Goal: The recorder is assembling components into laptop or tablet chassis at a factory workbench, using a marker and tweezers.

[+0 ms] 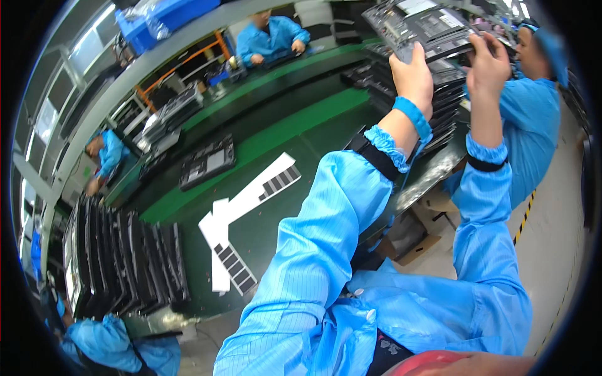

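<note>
At the upper right, my left hand grips the near edge of a black laptop base with its inner parts exposed, the thumb on top. My right hand has its fingers closed at the right corner of the same base. The base is tilted above a tall stack of similar black laptop parts. Whether it still touches the stack, I cannot tell. A blue band circles my left wrist.
White label strips with dark patches lie on the green workbench. Beyond them rests another laptop base. A row of black laptop parts stands at the left. A co-worker is close on the right; others sit around the bench.
</note>
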Demonstrator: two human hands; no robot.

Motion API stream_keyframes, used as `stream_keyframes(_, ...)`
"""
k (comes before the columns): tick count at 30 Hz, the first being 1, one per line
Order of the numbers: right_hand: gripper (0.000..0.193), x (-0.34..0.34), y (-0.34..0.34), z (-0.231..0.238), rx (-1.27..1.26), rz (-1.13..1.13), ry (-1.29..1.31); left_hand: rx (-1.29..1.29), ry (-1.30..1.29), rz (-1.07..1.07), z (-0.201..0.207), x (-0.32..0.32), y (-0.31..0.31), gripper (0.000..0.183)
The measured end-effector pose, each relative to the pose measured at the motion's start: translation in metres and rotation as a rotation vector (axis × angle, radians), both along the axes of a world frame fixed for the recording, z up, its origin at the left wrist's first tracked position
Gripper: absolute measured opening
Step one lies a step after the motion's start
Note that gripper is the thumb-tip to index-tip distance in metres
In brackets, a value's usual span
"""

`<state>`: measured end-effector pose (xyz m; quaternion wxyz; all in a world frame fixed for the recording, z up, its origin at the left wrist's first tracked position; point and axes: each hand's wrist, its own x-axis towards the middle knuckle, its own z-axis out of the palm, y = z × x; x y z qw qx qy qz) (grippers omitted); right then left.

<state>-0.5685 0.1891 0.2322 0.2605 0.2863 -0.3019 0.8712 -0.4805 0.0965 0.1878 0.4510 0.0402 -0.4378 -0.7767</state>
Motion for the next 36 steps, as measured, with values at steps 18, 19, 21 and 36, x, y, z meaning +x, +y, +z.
stream_keyframes(18,0.038,0.186,-0.049,-0.235,1.029,1.214,-0.257,0.077,-0.735,-0.071,-0.169,0.425,-0.118,0.041)
stream_keyframes(19,0.035,0.194,-0.051,-0.244,1.086,1.136,-0.091,0.043,-0.792,-0.026,-0.178,0.423,-0.123,0.039)
stream_keyframes(21,0.023,0.206,-0.055,-0.247,1.166,0.913,0.173,-0.112,-0.961,0.109,-0.187,0.415,-0.132,0.037)
stream_keyframes(36,0.032,0.232,-0.218,-0.229,1.404,1.145,0.085,-1.195,-1.35,0.242,-0.192,0.371,-0.166,0.053)
